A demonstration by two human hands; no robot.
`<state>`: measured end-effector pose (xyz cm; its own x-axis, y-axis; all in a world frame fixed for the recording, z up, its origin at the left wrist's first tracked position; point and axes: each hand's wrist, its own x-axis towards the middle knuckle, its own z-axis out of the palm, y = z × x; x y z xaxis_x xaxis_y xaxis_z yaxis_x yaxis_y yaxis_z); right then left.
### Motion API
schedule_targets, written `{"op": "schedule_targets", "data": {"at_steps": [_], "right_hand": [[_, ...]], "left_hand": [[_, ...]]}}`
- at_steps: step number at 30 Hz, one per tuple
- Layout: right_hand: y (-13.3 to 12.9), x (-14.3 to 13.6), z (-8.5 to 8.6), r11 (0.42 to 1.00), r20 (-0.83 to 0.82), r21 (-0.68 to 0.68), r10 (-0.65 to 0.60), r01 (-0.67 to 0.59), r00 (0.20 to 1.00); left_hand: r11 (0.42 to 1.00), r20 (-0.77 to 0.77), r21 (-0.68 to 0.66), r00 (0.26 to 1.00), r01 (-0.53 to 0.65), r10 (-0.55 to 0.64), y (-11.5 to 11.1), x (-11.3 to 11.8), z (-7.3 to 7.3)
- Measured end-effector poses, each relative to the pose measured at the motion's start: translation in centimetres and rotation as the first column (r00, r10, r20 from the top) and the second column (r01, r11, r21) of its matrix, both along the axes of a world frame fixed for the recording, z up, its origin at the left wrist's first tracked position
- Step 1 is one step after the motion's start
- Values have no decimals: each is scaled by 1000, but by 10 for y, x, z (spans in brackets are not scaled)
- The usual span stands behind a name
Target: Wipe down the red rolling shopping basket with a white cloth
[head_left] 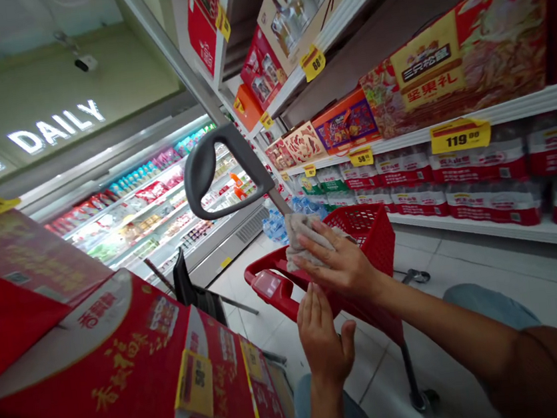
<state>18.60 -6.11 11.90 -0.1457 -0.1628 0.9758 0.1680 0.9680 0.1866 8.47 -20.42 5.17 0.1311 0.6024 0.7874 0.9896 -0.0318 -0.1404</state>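
A red plastic shopping cart (381, 241) stands tilted in the view in front of me, with a red handle (273, 289) at its near left side. My right hand (347, 261) presses a crumpled light grey cloth (295, 240) against the cart's upper rim. The fingers lie over the cloth and cover part of it. Just below, my left hand (322, 338) is held upright beside the handle, fingers stretched out and thumb apart, with nothing seen in it. Its fingertips reach the cart's edge; whether they press on it I cannot tell.
A metal pole with a grey loop handle (248, 162) rises behind the cart. Red gift boxes (138, 346) are stacked close on the left. Shelves with boxes (462, 54) and bottled-water packs (489, 202) line the right. A lit refrigerated case (158, 216) stands at the back.
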Motion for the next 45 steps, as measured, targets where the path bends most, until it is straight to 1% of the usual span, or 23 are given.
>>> {"op": "schedule_targets", "data": {"at_steps": [2, 3, 6, 9, 12, 17, 24, 27, 30, 34, 41, 43, 45], "right_hand": [[1, -10, 12, 1000, -22, 24, 2, -2, 1000], [1, -16, 15, 1000, -42, 29, 2, -1, 999], [1, -27, 14, 999, -99, -10, -34, 33, 995], [-1, -26, 7, 996, -104, -47, -76, 71, 992], [-2, -20, -1, 997, -89, -39, -77, 73, 993], [1, -16, -18, 998, -50, -49, -29, 27, 998], [2, -10, -53, 986, 33, -161, 49, -43, 998], [0, -6, -64, 971, 68, -230, 85, -68, 994], [-1, -2, -69, 948, 96, -301, 133, -99, 986], [2, 1, -74, 927, 97, -341, 201, -157, 975], [8, 2, -99, 917, 123, -367, 211, -153, 970], [11, 2, -101, 909, 125, -380, 235, -173, 964], [17, 4, -100, 899, 137, -382, 285, -215, 949]], "left_hand": [[1000, -8, -7, 1000, -6, 6, -2, 0, 1], [1000, -12, -10, 1000, -6, 6, -2, 0, 1], [1000, -21, -14, 1000, -3, 2, -3, 1, 4], [1000, -23, -22, 1000, 2, -3, -3, 0, 6], [1000, -22, -17, 1000, 13, -13, -2, -1, 6], [1000, -6, -2, 1000, 15, -15, -1, -1, 4], [1000, -14, -13, 1000, -7, 7, -1, -2, 6], [1000, -42, -3, 999, -18, 18, -1, -3, 5], [1000, -54, -14, 999, -9, 8, -1, -5, 4], [999, -59, -43, 998, -6, 3, -1, -7, 4], [998, -9, -55, 999, -32, 31, -2, -11, 6], [997, -3, -66, 1000, -27, 27, -2, -12, 7], [997, -3, -71, 1000, -18, 17, -1, -13, 8]]}}
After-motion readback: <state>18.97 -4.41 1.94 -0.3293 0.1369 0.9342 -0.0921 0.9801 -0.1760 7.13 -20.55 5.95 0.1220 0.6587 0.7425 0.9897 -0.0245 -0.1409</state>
